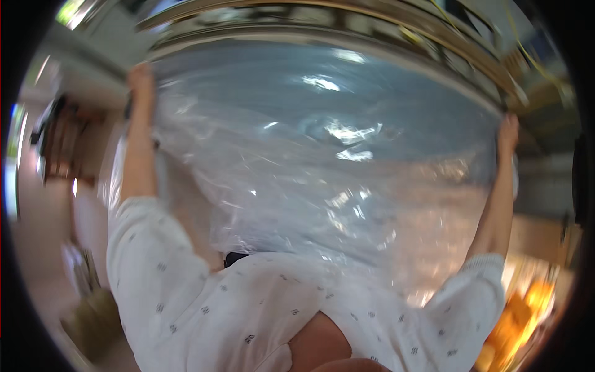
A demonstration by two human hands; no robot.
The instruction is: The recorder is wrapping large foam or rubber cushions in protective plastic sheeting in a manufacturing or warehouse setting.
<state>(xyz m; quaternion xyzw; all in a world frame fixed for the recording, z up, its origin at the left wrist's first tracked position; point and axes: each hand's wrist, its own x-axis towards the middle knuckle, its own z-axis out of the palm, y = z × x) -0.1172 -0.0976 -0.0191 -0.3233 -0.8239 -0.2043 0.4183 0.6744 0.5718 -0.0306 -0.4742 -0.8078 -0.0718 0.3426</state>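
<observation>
A wide sheet of clear, shiny plastic [291,167] spreads between my outstretched arms and drapes down toward my body, creased and full of glints. Its far part looks blue-grey; whether that colour is the sheet's own or a surface behind it, I cannot tell. At the far left corner my left hand [140,80] is closed on the edge. My right hand [509,130] grips the opposite edge on the right. The fingers of both hands are partly hidden and slightly blurred.
Beyond the sheet run long wooden rails [347,13] with a gap between them. A yellow cord [527,53] hangs at the far right. Orange material [520,319] lies low on the right, and an olive-coloured bundle [93,325] low on the left. A brown rack-like object [62,146] stands at left.
</observation>
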